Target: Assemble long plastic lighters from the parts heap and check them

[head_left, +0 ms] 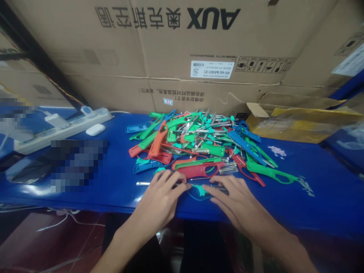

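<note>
At the lower middle of the frame, the person's left hand (163, 193) and right hand (234, 193) bend over a blue lighter shell (196, 197) lying near the front edge of a blue table (113, 193). The hands are apart, with a narrow gap between their fingertips where a teal trigger (200, 190) shows at the shell. Fingers of both hands are curled down onto the piece, but they cover much of it, so whether either one grips it firmly cannot be told. A silvery metal tube (143, 183) pokes out to the left from under the left hand. Just above the fingers lies a red lighter shell (200, 170), at the front of a heap of lighter parts (196, 138) in the centre of the frame: green, orange, red and blue shells mixed with teal pieces, metal rods and white wires. Right of the heap are small pale pink bits (276, 152) and, lower, a cluster of thin metal pieces (306, 187). A cardboard box with yellow tape (295, 125) sits at the right, a white power strip (74, 125) and a small white case (95, 129) at the left. Behind everything stands a large cardboard panel (167, 45) with upside-down AUX lettering.
</note>
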{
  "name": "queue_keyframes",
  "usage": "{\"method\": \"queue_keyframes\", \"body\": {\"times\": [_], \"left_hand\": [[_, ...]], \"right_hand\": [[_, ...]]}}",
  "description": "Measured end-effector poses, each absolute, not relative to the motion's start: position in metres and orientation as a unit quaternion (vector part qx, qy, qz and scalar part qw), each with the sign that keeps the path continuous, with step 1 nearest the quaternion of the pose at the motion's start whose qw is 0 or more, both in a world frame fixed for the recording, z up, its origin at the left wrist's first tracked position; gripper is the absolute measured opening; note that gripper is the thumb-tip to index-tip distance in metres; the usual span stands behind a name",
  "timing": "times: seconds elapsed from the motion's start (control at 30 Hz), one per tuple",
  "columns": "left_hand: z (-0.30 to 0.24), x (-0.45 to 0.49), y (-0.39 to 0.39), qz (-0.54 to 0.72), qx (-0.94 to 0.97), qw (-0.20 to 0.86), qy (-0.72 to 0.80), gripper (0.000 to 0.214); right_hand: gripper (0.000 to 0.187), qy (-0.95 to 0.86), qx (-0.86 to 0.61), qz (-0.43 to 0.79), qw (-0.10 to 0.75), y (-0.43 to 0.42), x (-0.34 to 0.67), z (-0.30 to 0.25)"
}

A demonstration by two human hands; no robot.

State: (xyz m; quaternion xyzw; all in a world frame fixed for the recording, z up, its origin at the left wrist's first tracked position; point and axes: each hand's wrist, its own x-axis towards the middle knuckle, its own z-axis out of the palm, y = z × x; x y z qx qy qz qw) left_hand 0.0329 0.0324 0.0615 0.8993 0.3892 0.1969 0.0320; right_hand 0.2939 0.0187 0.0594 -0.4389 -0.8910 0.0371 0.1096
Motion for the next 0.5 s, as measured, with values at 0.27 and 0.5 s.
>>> {"method": "queue_keyframes", "body": {"times": [0.27, 0.5], "left_hand": [[0.0634, 0.0347, 0.0325, 0.176, 0.901, 0.021, 0.396, 0.036], [0.0641, 0.0328, 0.0324, 0.186, 0.900, 0.043, 0.392, 0.037]], "right_hand": [[0.035, -0.895, -0.426, 0.047, 0.125, 0.0193, 0.2967, 0.0592], [0.033, -0.887, -0.436, 0.063, 0.137, 0.0187, 0.2970, 0.0570]]}}
